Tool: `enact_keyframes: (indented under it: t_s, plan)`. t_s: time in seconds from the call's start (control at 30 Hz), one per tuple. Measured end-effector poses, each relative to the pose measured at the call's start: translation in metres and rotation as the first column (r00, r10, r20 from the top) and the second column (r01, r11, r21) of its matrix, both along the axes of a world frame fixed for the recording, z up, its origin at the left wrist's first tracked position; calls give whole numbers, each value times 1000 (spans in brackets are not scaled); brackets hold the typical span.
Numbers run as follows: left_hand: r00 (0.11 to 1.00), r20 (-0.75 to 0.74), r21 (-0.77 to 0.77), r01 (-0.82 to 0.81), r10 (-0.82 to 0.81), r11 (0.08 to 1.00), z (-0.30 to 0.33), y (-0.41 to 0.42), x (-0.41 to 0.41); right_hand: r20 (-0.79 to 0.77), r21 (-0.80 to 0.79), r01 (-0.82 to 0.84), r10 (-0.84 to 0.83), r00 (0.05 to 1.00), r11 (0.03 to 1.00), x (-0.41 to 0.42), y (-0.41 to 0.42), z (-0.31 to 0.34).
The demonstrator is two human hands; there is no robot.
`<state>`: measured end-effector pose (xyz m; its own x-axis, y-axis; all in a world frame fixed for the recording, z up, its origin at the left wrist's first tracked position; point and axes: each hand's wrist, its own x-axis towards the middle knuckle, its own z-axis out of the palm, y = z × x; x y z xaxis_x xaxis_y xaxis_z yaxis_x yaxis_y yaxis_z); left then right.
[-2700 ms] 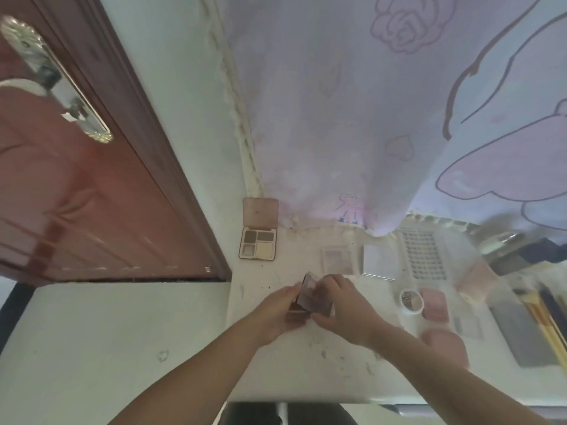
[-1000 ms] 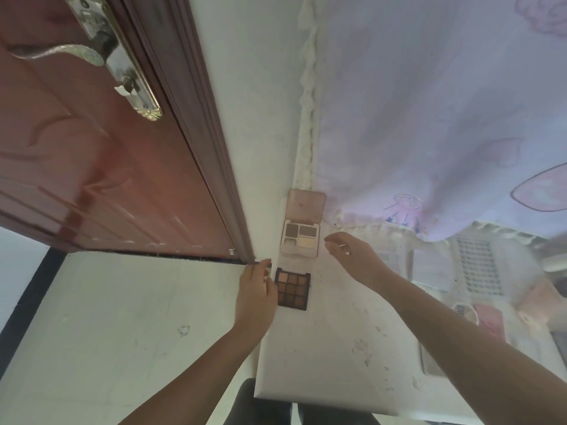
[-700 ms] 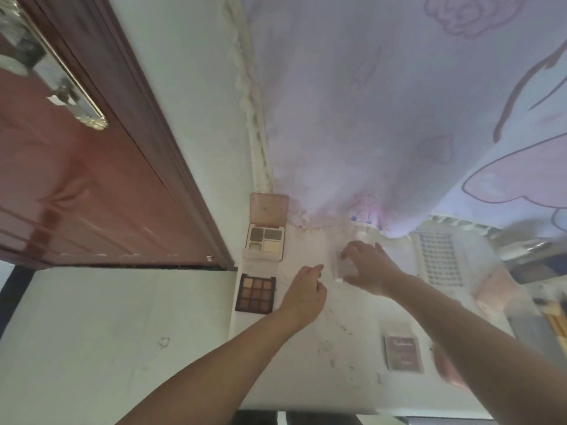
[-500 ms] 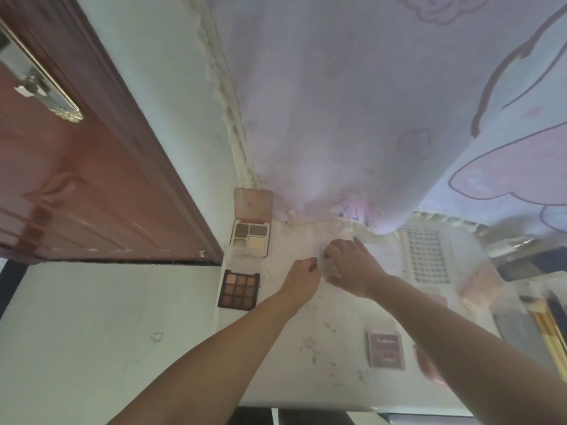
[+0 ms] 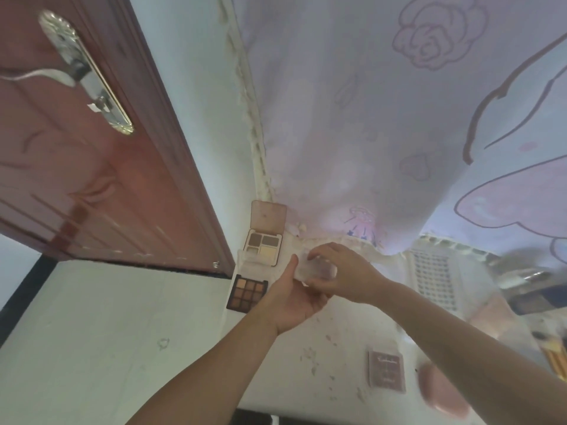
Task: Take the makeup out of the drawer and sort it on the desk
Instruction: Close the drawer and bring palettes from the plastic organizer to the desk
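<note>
Both hands hold a small clear plastic case (image 5: 313, 268) just above the white desk (image 5: 337, 342). My left hand (image 5: 294, 302) supports it from below, palm up. My right hand (image 5: 340, 273) grips it from above and the right. To their left, two open eyeshadow palettes lie on the desk: a brown nine-pan palette (image 5: 247, 293) at the desk's left edge, and behind it a four-pan palette (image 5: 264, 244) with its pink lid raised. A closed mauve compact (image 5: 387, 372) and a pink puff (image 5: 441, 391) lie at the front right. The drawer is out of view.
A red-brown door (image 5: 92, 167) with a metal handle (image 5: 89, 78) stands left of the desk. A printed lilac curtain (image 5: 399, 124) hangs over the desk's back edge. A perforated white tray (image 5: 434, 277) and brushes (image 5: 557, 357) occupy the right side.
The left hand set the nine-pan palette down at the desk's left edge. Both hands then went to the back middle of the desk and lifted the clear case.
</note>
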<state>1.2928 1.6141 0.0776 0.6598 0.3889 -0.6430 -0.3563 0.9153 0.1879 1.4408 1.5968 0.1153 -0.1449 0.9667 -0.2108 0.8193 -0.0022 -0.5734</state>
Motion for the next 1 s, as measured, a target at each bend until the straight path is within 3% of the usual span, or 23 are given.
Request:
enact_keyframes:
  t_s: [0.17,0.23,0.33,0.43,0.57,0.73,0.87,1.0]
  plan:
    - [1000,7,-31,-13,13,999,-3,-1,-3,-166,-10,51,-52,985,999,5,9,3]
    - [1000,10,-61,-22,23,998,-6,-3,-5,-265,-105,108,-132,955,989,11,15,3]
    - [999,-5,-100,-44,44,994,-9,-3,-2,-526,-345,223,-385,759,912,22,28,1]
    - [995,-35,-111,-94,90,989,-13,4,6,-562,-423,295,-503,656,857,32,37,-8]
    - [981,-102,-127,-175,162,976,-17,20,17,-501,-407,327,-508,701,853,39,50,-31]
    - [898,-242,-159,-411,368,898,-28,38,27,-370,-276,463,-537,758,842,30,89,-53]
    - [861,-349,-144,-440,371,886,-35,40,26,-150,-143,413,-432,889,899,22,106,-70]
    - [860,-354,-155,-442,368,884,-35,41,24,-29,-109,394,-400,916,912,17,109,-76]
